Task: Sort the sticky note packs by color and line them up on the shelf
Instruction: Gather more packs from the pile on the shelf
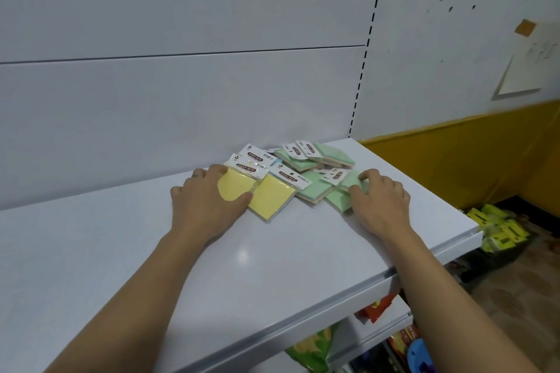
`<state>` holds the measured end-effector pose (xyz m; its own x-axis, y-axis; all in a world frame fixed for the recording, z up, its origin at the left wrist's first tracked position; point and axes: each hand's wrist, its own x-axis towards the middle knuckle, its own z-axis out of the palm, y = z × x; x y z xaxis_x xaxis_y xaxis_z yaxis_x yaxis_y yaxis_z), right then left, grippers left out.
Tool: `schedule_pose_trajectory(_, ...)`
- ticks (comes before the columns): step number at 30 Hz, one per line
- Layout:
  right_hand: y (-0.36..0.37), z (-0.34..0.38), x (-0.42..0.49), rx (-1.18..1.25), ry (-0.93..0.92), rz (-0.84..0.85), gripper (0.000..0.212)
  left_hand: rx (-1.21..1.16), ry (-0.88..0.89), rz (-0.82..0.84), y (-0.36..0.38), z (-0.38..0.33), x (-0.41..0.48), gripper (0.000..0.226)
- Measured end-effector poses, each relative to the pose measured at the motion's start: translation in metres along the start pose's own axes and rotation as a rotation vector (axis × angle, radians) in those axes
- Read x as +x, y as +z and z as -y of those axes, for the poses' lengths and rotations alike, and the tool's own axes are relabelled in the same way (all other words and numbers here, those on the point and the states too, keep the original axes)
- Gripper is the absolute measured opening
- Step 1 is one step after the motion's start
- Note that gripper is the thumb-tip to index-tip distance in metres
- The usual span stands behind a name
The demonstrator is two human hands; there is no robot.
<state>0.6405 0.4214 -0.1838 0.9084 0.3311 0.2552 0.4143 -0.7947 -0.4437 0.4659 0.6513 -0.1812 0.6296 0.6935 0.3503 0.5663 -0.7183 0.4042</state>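
Left hand (206, 200) clasps a square yellow cellophane-wrapped sticky note pack (235, 189), thumb across its near edge and fingers curled over the far side. Right hand (380, 200) pinches a mint-green wrapped pack (350, 180). Between them lie a second yellow pack (274, 198) and an overlapping heap of green packs (312, 188), all on the white metal shelf (272, 266). Recommended: draw each colour outward and apart before aligning, as overlapping wrappers may drag neighbours.

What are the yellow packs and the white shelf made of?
The yellow packs are likely paper pads in clear shiny plastic wrap, which glints near the label. The white shelf looks like smooth painted metal; it shows a soft glare spot, but I cannot be sure.
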Motion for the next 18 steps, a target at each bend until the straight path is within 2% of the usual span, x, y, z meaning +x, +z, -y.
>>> schedule_pose_trajectory(2,0.000,0.000,0.001,0.009,0.036,0.002,0.054,-0.141,0.003,0.000,-0.002,-0.003,-0.003,0.072)
schedule_pose_trajectory(5,-0.004,-0.002,0.002,0.081,0.081,0.042,0.075,-0.301,0.047,0.026,-0.001,-0.008,-0.005,0.090)
schedule_pose_trajectory(7,-0.013,-0.005,0.007,0.107,0.136,0.155,0.086,-0.378,0.067,0.064,0.000,-0.011,-0.005,0.098)
schedule_pose_trajectory(10,-0.032,-0.006,0.018,0.117,0.212,0.328,0.091,-0.443,0.029,0.130,-0.003,-0.013,-0.003,0.095)
schedule_pose_trajectory(13,-0.043,-0.006,0.021,0.193,0.211,0.316,0.067,-0.503,-0.064,0.183,-0.008,-0.012,-0.001,0.087)
schedule_pose_trajectory(16,-0.052,-0.002,0.018,0.445,0.163,0.207,0.031,-0.647,-0.139,0.254,-0.012,-0.011,-0.001,0.060)
schedule_pose_trajectory(18,-0.055,0.005,0.014,0.623,0.090,0.145,0.021,-0.828,-0.183,0.279,-0.015,-0.010,-0.002,0.044)
